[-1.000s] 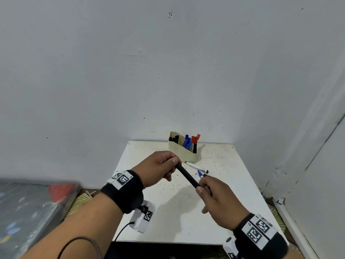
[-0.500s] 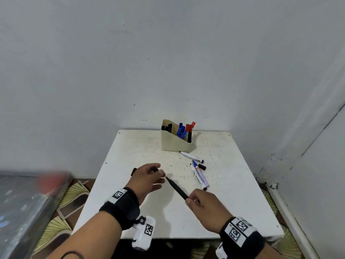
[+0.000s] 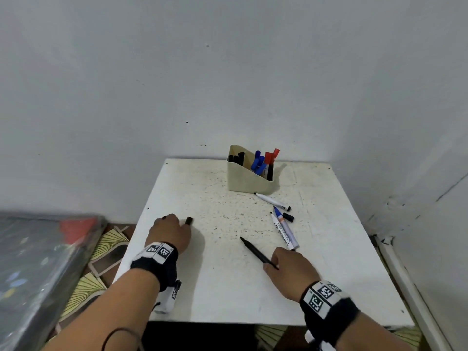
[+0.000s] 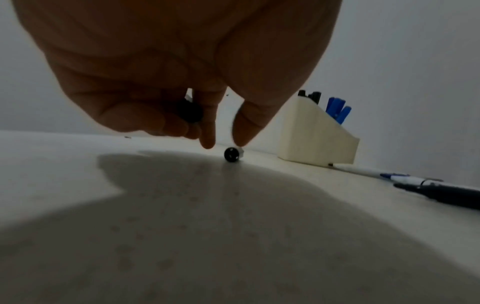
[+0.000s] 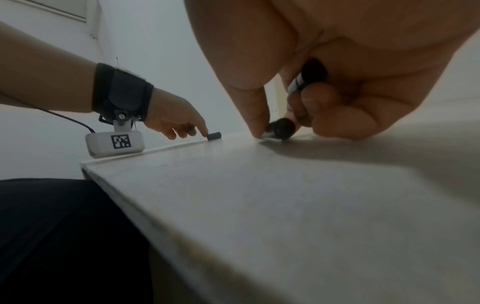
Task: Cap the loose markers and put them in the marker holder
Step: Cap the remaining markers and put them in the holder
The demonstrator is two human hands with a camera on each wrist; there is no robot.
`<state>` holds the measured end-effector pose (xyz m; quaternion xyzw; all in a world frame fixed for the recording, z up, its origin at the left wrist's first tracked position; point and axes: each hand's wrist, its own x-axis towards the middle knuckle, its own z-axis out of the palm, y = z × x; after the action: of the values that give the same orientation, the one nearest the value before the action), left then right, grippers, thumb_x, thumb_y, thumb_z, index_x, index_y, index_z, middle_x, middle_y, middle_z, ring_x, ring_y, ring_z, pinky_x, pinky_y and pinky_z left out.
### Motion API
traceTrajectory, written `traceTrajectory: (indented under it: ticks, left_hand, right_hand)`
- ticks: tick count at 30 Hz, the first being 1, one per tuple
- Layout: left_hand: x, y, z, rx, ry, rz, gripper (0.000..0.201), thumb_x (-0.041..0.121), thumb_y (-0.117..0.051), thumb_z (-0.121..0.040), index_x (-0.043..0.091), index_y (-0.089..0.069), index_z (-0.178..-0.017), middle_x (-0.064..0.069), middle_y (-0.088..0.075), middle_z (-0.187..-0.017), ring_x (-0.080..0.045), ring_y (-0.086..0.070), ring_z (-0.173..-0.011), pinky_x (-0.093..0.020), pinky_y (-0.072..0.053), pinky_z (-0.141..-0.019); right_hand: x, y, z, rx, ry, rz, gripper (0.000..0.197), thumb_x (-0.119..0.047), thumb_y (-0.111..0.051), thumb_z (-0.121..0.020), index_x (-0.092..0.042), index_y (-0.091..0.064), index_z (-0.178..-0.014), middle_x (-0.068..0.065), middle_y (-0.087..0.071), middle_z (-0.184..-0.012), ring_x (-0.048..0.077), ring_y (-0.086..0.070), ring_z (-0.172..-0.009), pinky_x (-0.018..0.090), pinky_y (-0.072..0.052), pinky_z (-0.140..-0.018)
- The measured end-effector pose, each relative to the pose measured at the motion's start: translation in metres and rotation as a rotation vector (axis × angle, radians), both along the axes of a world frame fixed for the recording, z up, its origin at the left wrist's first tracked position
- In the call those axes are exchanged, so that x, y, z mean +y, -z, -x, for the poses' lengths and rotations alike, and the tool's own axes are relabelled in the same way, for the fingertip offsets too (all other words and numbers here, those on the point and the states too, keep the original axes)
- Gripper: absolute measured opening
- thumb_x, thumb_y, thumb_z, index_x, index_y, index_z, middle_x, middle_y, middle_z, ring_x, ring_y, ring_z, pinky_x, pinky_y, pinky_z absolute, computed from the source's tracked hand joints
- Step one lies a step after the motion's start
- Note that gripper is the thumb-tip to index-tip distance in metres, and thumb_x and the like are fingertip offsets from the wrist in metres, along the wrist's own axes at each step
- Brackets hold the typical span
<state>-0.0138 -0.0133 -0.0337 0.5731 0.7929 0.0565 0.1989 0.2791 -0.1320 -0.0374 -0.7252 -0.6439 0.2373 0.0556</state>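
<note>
An uncapped black marker [image 3: 253, 250] lies on the white table [image 3: 228, 295], tip pointing away. My right hand [image 3: 272, 264] pinches its rear end [image 5: 281, 128] against the tabletop. At the left, my left hand [image 3: 177, 224] hangs low over the table with a small black cap [image 4: 191, 112] tucked in its curled fingers. Its fingertips touch a second black cap [image 3: 189, 220] lying on the table. The beige marker holder [image 3: 243, 181] stands at the back with black, blue and red markers in it.
In front of the holder lie a white marker [image 3: 272, 201], two more white-barrelled markers [image 3: 285, 228], one blue-tipped, and a loose black cap [image 3: 288, 217]. Walls close the back and right. A plastic-covered object [image 3: 38, 262] sits to the left.
Both hands came down from mid-air to the table. The left hand drew away leftwards from the marker, whose bare tip now shows. A black cap now lies on the table by the left fingers.
</note>
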Motion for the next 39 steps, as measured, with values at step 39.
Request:
traceTrajectory:
  ticks: [39]
  left_hand:
    - [-0.014, -0.036, -0.049, -1.452, 0.062, 0.002, 0.025, 0.004, -0.051, -0.105, 0.006, -0.07, -0.122, -0.005, -0.06, -0.095, -0.017, -0.057, -0.077, -0.036, -0.061, -0.079]
  right_hand:
    - [0.155, -0.011, -0.049, -0.07, 0.157, 0.007, 0.02, -0.034, -0.051, -0.1, -0.017, -0.062, -0.1, 0.004, -0.067, -0.099, 0.023, -0.062, -0.086, 0.035, -0.054, -0.077]
